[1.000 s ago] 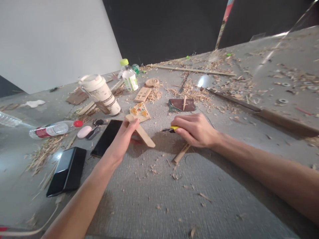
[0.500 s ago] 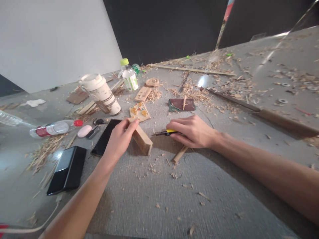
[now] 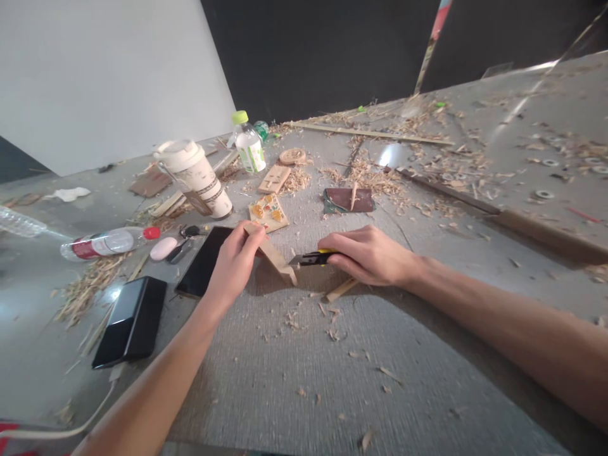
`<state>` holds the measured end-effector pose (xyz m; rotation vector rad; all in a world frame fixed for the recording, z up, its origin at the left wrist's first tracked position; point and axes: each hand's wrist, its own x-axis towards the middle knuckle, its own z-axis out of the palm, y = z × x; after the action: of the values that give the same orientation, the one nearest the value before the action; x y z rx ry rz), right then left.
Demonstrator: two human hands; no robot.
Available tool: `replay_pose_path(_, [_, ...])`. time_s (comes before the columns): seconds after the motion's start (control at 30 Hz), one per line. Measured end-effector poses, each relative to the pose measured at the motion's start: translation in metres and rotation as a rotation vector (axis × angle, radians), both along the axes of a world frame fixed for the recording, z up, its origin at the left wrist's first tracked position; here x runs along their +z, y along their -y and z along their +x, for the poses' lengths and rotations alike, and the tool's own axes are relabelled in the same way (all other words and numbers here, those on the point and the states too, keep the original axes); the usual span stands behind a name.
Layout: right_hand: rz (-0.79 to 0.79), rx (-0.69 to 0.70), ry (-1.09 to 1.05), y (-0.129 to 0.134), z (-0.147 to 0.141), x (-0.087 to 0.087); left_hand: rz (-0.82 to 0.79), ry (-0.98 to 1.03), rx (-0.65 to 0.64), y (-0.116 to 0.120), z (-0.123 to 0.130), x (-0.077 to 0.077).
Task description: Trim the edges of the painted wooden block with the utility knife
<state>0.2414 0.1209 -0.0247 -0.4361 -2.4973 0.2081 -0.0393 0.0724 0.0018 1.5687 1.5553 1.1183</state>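
"Wood in the left hand (image 3: 236,256)?"

"Yes, a pale block (image 3: 273,252), pinched between thumb and fingers above the middle of the bench (image 3: 266,392), its free end slanting towards the person's right side."

"And the right hand (image 3: 373,254)?"

"Closed around a yellow-and-black cutter (image 3: 316,258). Its blade points left, right at the block's free end; whether it bites into the wood, one cannot tell."

"What lies under that hand?"

"A narrow wooden strip (image 3: 341,289), partly hidden by it, with curled shavings (image 3: 334,334) scattered nearby."

"Beside the left hand?"

"A dark phone (image 3: 202,263), lying flat and partly covered by the hand. Just beyond the block sits a square tile (image 3: 272,214) with orange decorations."

"Farther back?"

"A brown-and-green flat piece (image 3: 350,200) with a wood sliver on top, and, over to the left, a cream cup (image 3: 197,177) with a lid. Behind the cup and to its right stands a bottle with a lime cap (image 3: 249,149); the red-capped bottle (image 3: 111,244) lies on its side."
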Motion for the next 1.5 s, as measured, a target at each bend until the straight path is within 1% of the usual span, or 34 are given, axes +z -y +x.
replay_pose_path(0.13, [-0.006, -0.017, -0.003, 0.001, 0.0, 0.0, 0.023, -0.11, 0.017, 0.004, 0.002, 0.002])
replay_pose_path(0.2, [-0.008, -0.02, -0.012, 0.001, 0.0, 0.0, 0.073, -0.193, 0.014, 0.007, 0.005, 0.003])
replay_pose_path(0.27, [-0.005, -0.025, -0.015, 0.001, 0.0, 0.0, 0.181, -0.268, -0.005, 0.009, 0.008, 0.004])
replay_pose_path(0.4, [0.004, -0.032, -0.015, 0.001, -0.001, 0.0, 0.442, -0.386, -0.087, 0.012, 0.011, 0.004])
replay_pose_path(0.5, [0.014, -0.031, -0.018, 0.001, -0.001, 0.0, 0.53, -0.465, -0.101, 0.013, 0.012, 0.005])
replay_pose_path(0.63, [0.011, -0.055, -0.014, 0.002, -0.001, 0.0, 0.533, -0.497, -0.12, 0.014, 0.012, 0.005])
replay_pose_path(0.77, [0.001, -0.098, -0.021, 0.001, -0.001, -0.001, 0.565, -0.481, -0.23, 0.017, 0.014, 0.007])
replay_pose_path(0.9, [-0.013, -0.11, -0.012, -0.001, 0.0, -0.003, 0.611, -0.55, -0.281, 0.02, 0.016, 0.01])
replay_pose_path(1.03, [-0.021, -0.109, -0.021, -0.001, 0.0, -0.004, 0.611, -0.564, -0.343, 0.02, 0.016, 0.01])
replay_pose_path(1.33, [0.019, -0.105, -0.071, -0.001, 0.0, -0.003, 0.548, -0.5, -0.321, 0.022, 0.016, 0.01])
replay_pose_path(1.5, [0.036, -0.112, -0.083, 0.0, 0.0, -0.002, 0.574, -0.501, -0.319, 0.021, 0.016, 0.01])
